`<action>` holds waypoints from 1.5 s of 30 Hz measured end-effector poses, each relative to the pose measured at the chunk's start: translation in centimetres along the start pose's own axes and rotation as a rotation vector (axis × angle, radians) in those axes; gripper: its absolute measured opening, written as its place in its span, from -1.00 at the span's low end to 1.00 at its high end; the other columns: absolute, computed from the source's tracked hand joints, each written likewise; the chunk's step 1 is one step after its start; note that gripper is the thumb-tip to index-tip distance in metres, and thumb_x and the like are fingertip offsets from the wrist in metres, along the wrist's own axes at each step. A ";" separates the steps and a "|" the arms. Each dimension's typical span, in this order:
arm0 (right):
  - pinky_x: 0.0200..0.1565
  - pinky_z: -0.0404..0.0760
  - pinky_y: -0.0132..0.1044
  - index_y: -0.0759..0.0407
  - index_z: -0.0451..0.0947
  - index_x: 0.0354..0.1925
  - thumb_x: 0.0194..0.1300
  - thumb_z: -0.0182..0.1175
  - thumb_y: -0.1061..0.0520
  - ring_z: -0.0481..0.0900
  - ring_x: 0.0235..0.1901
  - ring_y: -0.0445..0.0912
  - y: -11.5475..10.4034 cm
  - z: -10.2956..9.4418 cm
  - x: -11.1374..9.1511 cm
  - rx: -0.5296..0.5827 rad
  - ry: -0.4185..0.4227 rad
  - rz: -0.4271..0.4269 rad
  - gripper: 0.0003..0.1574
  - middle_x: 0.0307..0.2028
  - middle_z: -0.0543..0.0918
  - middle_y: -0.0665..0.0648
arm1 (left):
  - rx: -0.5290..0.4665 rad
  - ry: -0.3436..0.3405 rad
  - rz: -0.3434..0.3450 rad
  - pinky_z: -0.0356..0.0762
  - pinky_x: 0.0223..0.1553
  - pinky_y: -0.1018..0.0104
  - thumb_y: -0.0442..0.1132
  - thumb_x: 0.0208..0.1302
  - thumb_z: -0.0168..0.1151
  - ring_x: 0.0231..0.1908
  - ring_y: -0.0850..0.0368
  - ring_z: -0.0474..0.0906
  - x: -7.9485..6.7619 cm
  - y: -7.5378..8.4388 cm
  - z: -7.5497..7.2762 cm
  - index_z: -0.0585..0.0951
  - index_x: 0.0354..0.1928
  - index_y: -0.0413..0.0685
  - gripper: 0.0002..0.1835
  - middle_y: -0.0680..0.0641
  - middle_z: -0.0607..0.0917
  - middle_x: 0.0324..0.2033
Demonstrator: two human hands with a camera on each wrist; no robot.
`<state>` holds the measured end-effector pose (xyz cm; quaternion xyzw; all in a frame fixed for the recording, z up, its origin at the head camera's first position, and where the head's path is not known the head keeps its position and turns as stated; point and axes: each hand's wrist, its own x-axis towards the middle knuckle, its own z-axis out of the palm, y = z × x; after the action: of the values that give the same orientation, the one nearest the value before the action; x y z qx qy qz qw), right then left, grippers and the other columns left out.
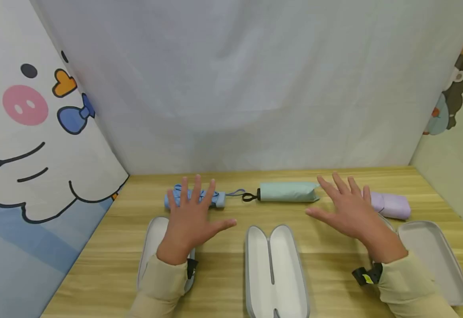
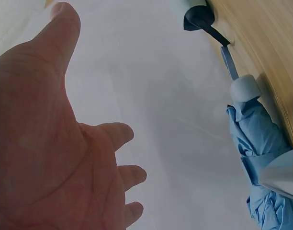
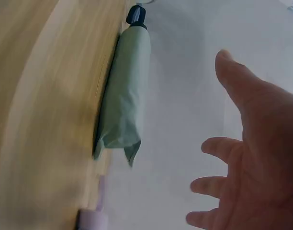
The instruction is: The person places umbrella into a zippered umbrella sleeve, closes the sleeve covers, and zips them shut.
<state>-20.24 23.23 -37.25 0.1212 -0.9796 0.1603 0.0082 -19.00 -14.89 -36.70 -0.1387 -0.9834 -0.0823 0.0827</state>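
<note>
My left hand [image 1: 191,221] is held above the table with fingers spread, holding nothing. In the head view it overlaps a folded blue umbrella [image 1: 218,199] that lies behind it. My right hand [image 1: 351,212], fingers also spread and holding nothing, hovers farther right. It partly hides a folded lilac umbrella [image 1: 392,205]. Between the hands, toward the back, lies a folded mint-green umbrella [image 1: 287,192] with a black wrist loop. The right wrist view shows the green umbrella [image 3: 125,91] beside the open palm; the left wrist view shows the blue umbrella [image 2: 256,129] past the fingers.
An open white case [image 1: 257,265] with grey edges stands at front centre. Another open case [image 1: 156,232] is under the left forearm, and a third [image 1: 430,256] sits by the right forearm. Behind the wooden table [image 1: 223,274] hangs a pale curtain [image 1: 247,88].
</note>
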 end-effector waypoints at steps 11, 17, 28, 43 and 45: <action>0.32 -0.11 0.57 0.11 -0.03 0.65 0.37 0.27 -0.38 -0.05 0.44 0.60 -5.0 -0.2 7.3 -0.180 -0.219 -0.058 0.21 0.54 0.05 0.50 | 0.046 -0.291 0.152 -0.27 0.40 -0.49 0.62 0.25 -0.01 0.54 -0.30 0.00 -0.5 4.4 1.3 0.19 0.62 0.18 0.05 -0.15 0.25 0.54; 0.34 -0.12 0.55 0.05 -0.04 0.66 0.38 0.31 -0.28 -0.01 0.47 0.53 -4.4 1.3 10.1 -0.071 -0.364 -0.013 0.16 0.55 0.08 0.44 | -0.053 -0.479 0.173 -0.34 0.43 -0.43 0.54 0.32 0.03 0.48 -0.22 0.23 -1.0 6.8 2.1 0.20 0.62 0.18 -0.02 -0.01 0.47 0.42; 0.14 0.51 0.17 0.23 0.39 0.43 0.25 0.47 0.09 0.55 0.15 0.26 -3.3 3.2 11.0 -0.103 -0.248 -0.159 -0.14 0.23 0.57 0.37 | -0.129 -0.468 0.108 -0.04 0.42 -0.40 0.27 0.51 0.09 0.35 -0.15 0.45 -0.8 6.8 2.7 0.23 0.60 0.09 -0.22 -0.12 0.56 0.34; -0.12 0.56 0.11 0.28 0.40 0.34 0.38 0.33 -0.12 0.60 -0.14 0.07 -3.5 0.3 6.9 -0.088 -0.267 -0.133 -0.24 -0.01 0.65 0.24 | -0.251 -0.417 0.023 0.50 0.14 -0.19 0.07 0.56 0.13 0.09 -0.14 0.65 -0.5 6.8 3.2 0.31 0.54 -0.11 -0.33 -0.20 0.70 0.13; -0.14 0.55 0.08 0.34 0.39 0.31 0.38 0.32 -0.14 0.61 -0.20 0.06 -3.5 -0.5 5.6 -0.034 -0.249 -0.158 -0.22 -0.07 0.66 0.23 | -0.265 -0.411 0.020 0.51 0.13 -0.18 0.03 0.56 0.13 0.04 -0.11 0.67 -0.4 6.9 3.3 0.34 0.52 -0.10 -0.37 -0.20 0.70 0.12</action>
<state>-24.81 18.82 -35.36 0.2169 -0.9629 0.1264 -0.0989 -17.13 -7.84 -39.07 -0.1720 -0.9588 -0.1798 -0.1370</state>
